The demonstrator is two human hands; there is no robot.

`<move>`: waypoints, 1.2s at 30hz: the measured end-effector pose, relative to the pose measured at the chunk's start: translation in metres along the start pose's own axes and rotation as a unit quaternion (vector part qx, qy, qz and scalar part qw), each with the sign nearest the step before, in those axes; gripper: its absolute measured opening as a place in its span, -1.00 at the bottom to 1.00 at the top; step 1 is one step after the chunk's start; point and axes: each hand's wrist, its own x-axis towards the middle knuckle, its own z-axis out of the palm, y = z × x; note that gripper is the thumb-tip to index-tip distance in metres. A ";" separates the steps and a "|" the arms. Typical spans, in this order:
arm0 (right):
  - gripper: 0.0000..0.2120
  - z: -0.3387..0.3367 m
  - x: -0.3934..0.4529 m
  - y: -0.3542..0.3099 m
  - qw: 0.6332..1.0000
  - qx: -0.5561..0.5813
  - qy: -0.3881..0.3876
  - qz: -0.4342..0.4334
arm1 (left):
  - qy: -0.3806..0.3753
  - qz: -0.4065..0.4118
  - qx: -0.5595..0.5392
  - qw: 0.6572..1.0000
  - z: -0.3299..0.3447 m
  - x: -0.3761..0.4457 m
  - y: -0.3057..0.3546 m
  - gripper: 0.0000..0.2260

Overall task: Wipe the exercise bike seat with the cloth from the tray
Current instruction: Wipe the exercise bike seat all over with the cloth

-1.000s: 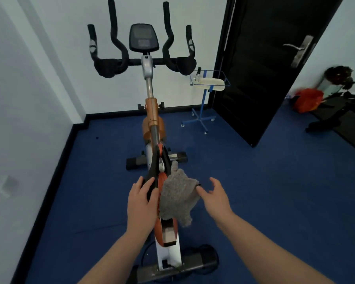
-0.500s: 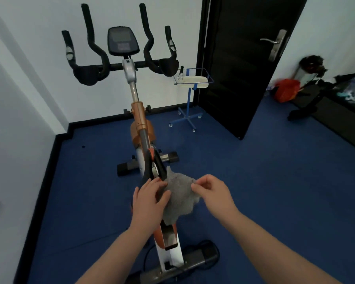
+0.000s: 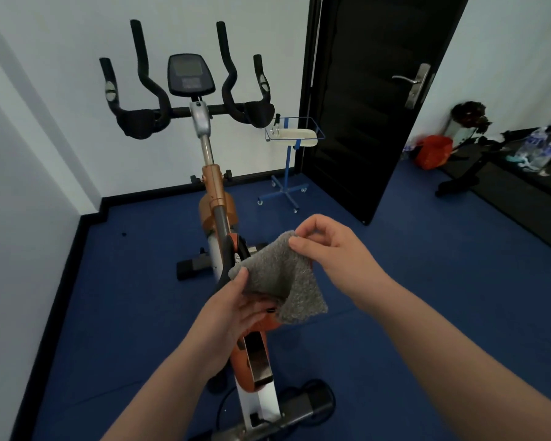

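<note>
— Where's the cloth?

— You hold the grey fluffy cloth [image 3: 280, 278] stretched between both hands: your right hand [image 3: 331, 249] pinches its far corner, your left hand [image 3: 233, 310] grips the near edge.

— And the seat?

— The orange-and-black bike seat [image 3: 261, 323] lies directly beneath, partly hidden, its long axis running toward the black handlebars [image 3: 188, 111]. Your left hand is nearer. Nothing blocks you; the blue wire tray stand [image 3: 295, 136] is well apart.

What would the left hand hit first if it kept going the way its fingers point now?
The left hand points up and forward, thumb pinching the grey cloth. Straight on, it would likely meet the bike's black seat just beyond the cloth edge, though depth is hard to judge.
</note>
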 end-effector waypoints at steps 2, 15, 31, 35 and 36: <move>-0.89 0.001 -0.005 0.006 1.000 0.002 0.012 0.001 | -0.002 0.050 -0.013 0.999 -0.002 -0.009 0.003 -0.67; -0.75 0.000 -0.018 0.036 0.997 -0.010 0.062 0.054 | 0.225 0.290 0.281 0.887 -0.008 -0.018 0.004 -0.94; -0.87 -0.071 -0.046 0.075 0.960 -0.249 0.064 0.110 | 0.005 0.209 0.362 0.909 0.057 0.046 -0.008 -0.78; -0.89 -0.118 -0.044 0.093 0.934 -0.313 0.093 0.146 | -0.025 0.207 0.440 0.874 0.088 0.091 -0.011 -0.89; -0.89 -0.130 -0.042 0.099 0.923 -0.341 0.095 0.152 | -0.024 0.200 0.459 0.865 0.096 0.101 -0.012 -0.90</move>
